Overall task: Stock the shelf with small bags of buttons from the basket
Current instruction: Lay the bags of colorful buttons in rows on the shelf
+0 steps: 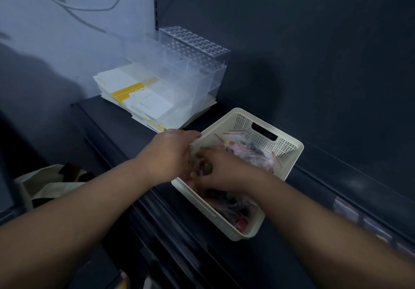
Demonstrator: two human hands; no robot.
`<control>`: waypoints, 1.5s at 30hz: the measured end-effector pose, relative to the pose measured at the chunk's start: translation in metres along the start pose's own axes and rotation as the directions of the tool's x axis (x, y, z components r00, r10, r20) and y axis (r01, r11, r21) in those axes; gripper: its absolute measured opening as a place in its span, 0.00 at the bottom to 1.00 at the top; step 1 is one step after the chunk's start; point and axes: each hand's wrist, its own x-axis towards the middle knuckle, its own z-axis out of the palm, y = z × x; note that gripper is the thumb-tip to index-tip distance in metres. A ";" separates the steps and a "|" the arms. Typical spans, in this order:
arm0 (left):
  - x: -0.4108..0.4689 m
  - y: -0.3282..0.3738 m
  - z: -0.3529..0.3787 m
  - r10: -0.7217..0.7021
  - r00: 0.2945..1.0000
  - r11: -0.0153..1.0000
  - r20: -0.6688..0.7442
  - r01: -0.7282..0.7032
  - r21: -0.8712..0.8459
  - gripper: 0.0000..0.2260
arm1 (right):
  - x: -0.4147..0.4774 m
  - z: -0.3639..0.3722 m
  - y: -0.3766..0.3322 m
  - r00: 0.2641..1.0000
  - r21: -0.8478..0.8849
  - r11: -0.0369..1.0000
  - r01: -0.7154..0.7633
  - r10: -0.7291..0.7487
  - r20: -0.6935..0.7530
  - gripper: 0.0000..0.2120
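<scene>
Shelf (125,127): dark board carrying the cream basket (289,167).
Acrylic organiser (186,73): left of and behind the basket, resting on stacked cards (143,100).
Button bags (251,151): heaped inside the basket.
Left hand (167,154): curled over the basket's left rim, probably steadying it.
Right hand (221,172): inside the basket, fingers closing on bags; grip unclear.

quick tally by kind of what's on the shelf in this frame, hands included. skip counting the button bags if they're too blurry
Cream basket: 1
Clear acrylic organizer: 1
Stack of paper cards: 1 stack, sheets not countable
Hands: 2, left hand at the basket's rim, right hand inside the basket
Bags of buttons: a heap in the basket, too blurred to count
Total: 5 countable things, plus the bags
</scene>
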 end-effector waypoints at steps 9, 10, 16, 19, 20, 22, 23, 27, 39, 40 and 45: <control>0.001 0.000 0.001 -0.062 0.996 0.998 0.060 0.063 -0.023 0.20 | 0.001 0.003 0.006 1.000 0.018 1.000 0.013 -0.012 -0.023 0.01; 0.001 0.000 0.001 -0.068 0.995 0.997 0.070 0.070 -0.023 0.20 | 0.001 0.003 0.007 1.000 0.060 0.998 0.007 -0.006 -0.017 0.04; 0.003 0.000 0.001 -0.131 0.985 0.990 0.112 0.135 -0.035 0.21 | 0.007 0.007 -0.005 0.997 0.026 1.000 0.007 -0.009 0.079 0.19; 0.002 0.000 0.000 -0.142 0.983 0.989 0.117 0.146 -0.028 0.21 | 0.006 0.011 -0.007 0.999 0.047 0.999 0.013 -0.015 0.042 0.04; 0.001 0.000 0.000 -0.146 0.981 0.988 0.124 0.151 -0.027 0.21 | 0.003 0.010 -0.005 0.999 0.087 0.996 0.015 -0.018 0.032 0.03; 0.000 0.000 -0.002 -0.137 0.983 0.990 0.122 0.141 -0.029 0.20 | -0.002 0.004 -0.001 1.000 0.166 0.986 -0.002 0.005 -0.014 0.05; 0.000 0.001 -0.003 -0.116 0.988 0.992 0.099 0.119 -0.034 0.19 | -0.005 -0.001 0.002 0.998 0.235 0.972 -0.015 0.029 -0.053 0.04; 0.008 0.021 -0.012 -0.060 0.998 0.992 -0.006 0.059 -0.115 0.11 | -0.015 -0.022 0.016 0.978 0.508 0.861 -0.015 0.119 -0.173 0.09; 0.036 0.093 -0.007 -0.124 0.915 0.634 0.385 0.371 -0.678 0.12 | -0.074 -0.063 0.032 0.955 0.755 0.653 0.068 0.175 -0.238 0.10; 0.037 0.099 -0.005 -0.126 0.922 0.651 0.365 0.355 -0.671 0.10 | -0.080 -0.064 0.036 0.950 0.755 0.653 0.065 0.192 -0.248 0.12; 0.043 0.130 0.009 -0.094 0.907 0.556 0.410 0.389 -0.734 0.11 | -0.114 -0.068 0.053 0.921 0.758 0.652 0.018 0.285 -0.267 0.05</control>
